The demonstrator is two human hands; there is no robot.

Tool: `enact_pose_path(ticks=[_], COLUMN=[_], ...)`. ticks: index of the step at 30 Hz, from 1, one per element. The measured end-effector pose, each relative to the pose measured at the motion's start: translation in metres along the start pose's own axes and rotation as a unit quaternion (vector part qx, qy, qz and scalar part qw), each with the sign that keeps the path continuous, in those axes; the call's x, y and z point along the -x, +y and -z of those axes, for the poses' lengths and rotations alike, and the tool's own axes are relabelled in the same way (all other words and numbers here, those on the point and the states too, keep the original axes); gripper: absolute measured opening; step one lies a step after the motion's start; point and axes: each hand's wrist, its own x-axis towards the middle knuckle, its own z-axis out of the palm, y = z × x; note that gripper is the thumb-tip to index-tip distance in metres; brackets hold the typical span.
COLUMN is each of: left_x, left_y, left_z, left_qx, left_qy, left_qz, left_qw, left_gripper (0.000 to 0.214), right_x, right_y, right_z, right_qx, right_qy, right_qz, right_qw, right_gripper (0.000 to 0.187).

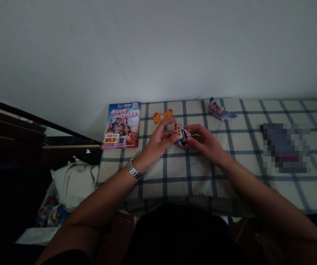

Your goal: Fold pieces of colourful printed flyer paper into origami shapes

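Between my two hands, just above the checked tablecloth, is a crumpled, folded flyer point(179, 133) with red print on a pale patch. My left hand point(162, 138), a metal watch on its wrist, pinches the flyer's left side with thumb and fingers. My right hand point(205, 141) grips its right side, fingers bent and partly hidden. Behind the right hand lies another crumpled flyer point(219, 111), twisted, with one end fanned out. To the left sits a flat stack of blue and pink printed flyers point(122, 125) marked 89.9.
A checked cloth point(175, 176) covers the table, which meets a white wall at the back. An orange bear-shaped cutout point(163, 116) lies behind my left hand. A dark, pixelated object point(284, 149) rests at the right. Below the table's left edge are a white bag point(77, 180) and wrappers.
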Motion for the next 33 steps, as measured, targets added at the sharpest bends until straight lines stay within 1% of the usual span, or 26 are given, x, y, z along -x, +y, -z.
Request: enact_pose_path(ticks=[5,9,16,19,24,28,33], left_x=[0.0,0.0,0.0,0.002,0.003,0.001,-0.002], left_y=[0.0,-0.002,0.001,0.008,0.015,0.007,-0.004], left_z=[0.0,0.002,0.002,-0.001,-0.004,-0.002,0.0], left_qx=[0.019,0.023,0.009,0.003,-0.014,-0.026,-0.03], left_qy=[0.011,0.014,0.016,0.018,0.005,0.021,0.025], left_qz=[-0.004,0.01,0.005,0.004,-0.009,-0.035,-0.037], left_qw=[1.0,1.0,1.0,1.0,1.0,0.999,0.999], left_gripper=[0.051,0.05,0.048,0.044,0.045,0.048,0.05], right_x=[0.001,0.002,0.003,0.003,0.005,0.006,0.006], right_y=[-0.002,-0.004,-0.002,-0.003,-0.006,-0.007,-0.008], right_z=[-0.002,-0.003,0.0,0.001,0.005,0.007,0.006], right_qx=[-0.007,-0.021,-0.01,0.012,0.082,0.123,0.165], right_qy=[-0.007,-0.016,-0.017,-0.01,0.006,0.013,0.008], right_qz=[-0.001,-0.004,-0.004,0.011,0.072,0.089,0.107], right_qw=[1.0,1.0,1.0,1.0,0.994,0.988,0.981], right_gripper=[0.042,0.039,0.043,0.041,0.038,0.036,0.033])
